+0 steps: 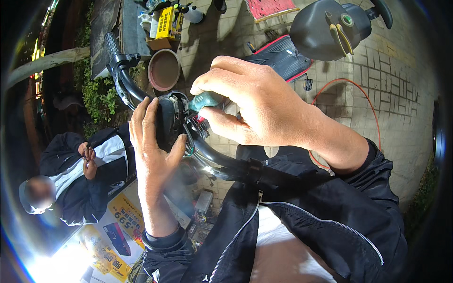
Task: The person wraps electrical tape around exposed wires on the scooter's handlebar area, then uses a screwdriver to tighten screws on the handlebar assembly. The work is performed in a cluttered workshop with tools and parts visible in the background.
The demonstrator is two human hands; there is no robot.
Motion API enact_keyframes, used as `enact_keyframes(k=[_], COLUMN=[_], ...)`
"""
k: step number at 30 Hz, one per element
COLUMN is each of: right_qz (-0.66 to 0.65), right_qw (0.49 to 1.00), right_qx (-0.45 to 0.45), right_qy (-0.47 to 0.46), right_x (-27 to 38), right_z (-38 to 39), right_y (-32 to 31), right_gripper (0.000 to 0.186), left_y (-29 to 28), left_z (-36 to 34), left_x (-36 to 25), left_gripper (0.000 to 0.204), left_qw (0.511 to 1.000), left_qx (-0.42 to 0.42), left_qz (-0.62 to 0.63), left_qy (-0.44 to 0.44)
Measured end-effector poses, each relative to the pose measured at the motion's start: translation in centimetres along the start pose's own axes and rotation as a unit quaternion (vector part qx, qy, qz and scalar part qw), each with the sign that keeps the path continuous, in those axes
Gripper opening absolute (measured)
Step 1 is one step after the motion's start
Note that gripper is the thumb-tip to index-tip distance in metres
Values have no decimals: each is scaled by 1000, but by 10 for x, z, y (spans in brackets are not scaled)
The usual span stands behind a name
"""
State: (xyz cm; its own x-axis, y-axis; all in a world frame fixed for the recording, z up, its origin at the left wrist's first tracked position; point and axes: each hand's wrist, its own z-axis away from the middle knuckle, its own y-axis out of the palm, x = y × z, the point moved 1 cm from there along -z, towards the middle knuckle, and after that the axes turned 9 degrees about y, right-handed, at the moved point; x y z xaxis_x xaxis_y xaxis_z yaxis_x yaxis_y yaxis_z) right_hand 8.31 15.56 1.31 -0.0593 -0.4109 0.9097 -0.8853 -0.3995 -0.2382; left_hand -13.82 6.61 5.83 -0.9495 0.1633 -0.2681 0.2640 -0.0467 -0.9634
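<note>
A black handlebar [221,158] of an electric scooter or bike runs across in front of me, its grip [112,45] reaching to the far left. At its middle sits a black housing [166,118] with wires coming out on its right side. My left hand [153,153] grips this housing, fingers over its left side and thumb at its near right edge. In my right hand [257,101] is a screwdriver [206,100] with a green handle, pinched between thumb and fingers and pointed at the housing's wired side. Its tip cannot be made out.
Beyond the bar stand a round brown basin [164,70], a yellow box [166,23] and a bottle [193,15]. Farther right are a black footboard [278,59] with red edging, a grey plastic body [314,30] and an orange hose [373,111]. Another person [89,174] is at the left.
</note>
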Motion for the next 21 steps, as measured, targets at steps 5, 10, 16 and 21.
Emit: enact_keyframes(k=[5, 10, 16, 21], right_qz=[1, 1, 2, 3], right_qw=[1000, 1000, 999, 998], right_qx=[-8, -3, -26, -32], right_qy=[-10, -2, -32, -52], right_x=[2, 6, 13, 22], right_z=[1, 2, 3, 5], right_y=[-2, -7, -15, -24], right_gripper=[31, 31, 31, 33], left_y=[-1, 0, 2, 5], left_z=[1, 0, -5, -10], left_x=[1, 0, -2, -5], left_gripper=[77, 64, 47, 42], left_qw=[999, 1000, 1000, 998], left_qx=[16, 0, -21, -37], left_qz=[-28, -11, 4, -3], left_qy=[9, -2, 16, 47])
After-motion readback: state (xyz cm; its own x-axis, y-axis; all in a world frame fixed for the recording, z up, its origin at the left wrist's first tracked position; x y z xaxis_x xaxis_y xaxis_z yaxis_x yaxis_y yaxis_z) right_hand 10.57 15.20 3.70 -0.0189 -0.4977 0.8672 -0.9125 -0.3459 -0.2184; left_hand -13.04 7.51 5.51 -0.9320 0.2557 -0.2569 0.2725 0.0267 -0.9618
